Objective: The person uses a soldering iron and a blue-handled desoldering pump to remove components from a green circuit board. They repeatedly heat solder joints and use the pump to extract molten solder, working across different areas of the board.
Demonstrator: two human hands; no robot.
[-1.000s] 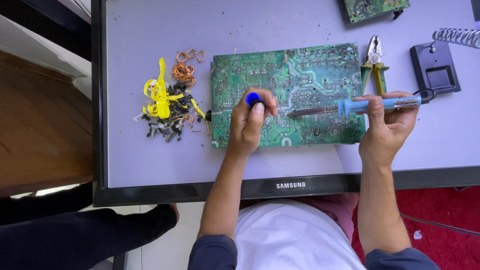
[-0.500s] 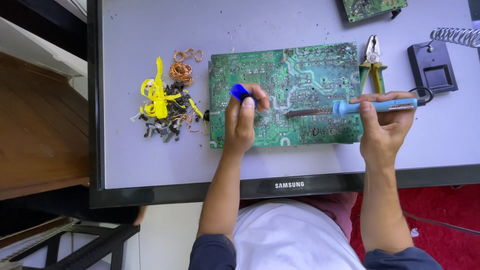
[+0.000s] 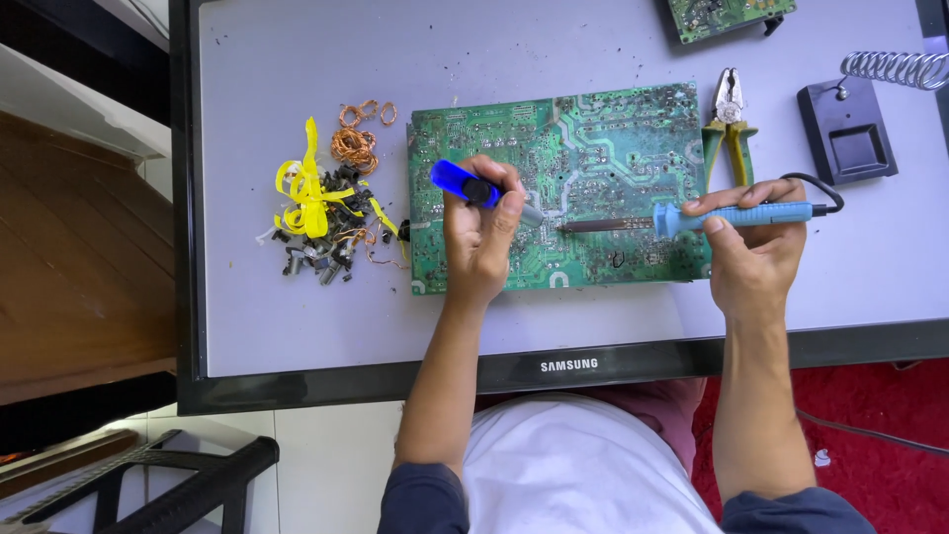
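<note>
A large green circuit board [image 3: 593, 158] lies solder side up on a grey flat screen panel [image 3: 297, 326]. My left hand [image 3: 479, 237] rests on the board's left part and grips a blue desoldering pump [image 3: 463, 184], whose tip points right toward the board's middle. My right hand [image 3: 751, 247] holds a blue-handled soldering iron [image 3: 732, 216] level, its metal tip touching the board close to the pump's tip. The iron's black cord loops off to the right.
A heap of yellow tape, copper wire coils and small dark parts [image 3: 331, 213] lies left of the board. Yellow-handled pliers [image 3: 730, 124] and a black iron stand with a spring holder [image 3: 850, 133] sit at the right. Another green board [image 3: 727, 15] lies at the top edge.
My left hand has tilted the blue pump so that its tip now points toward the iron's tip. The iron has stayed in much the same place on the board.
</note>
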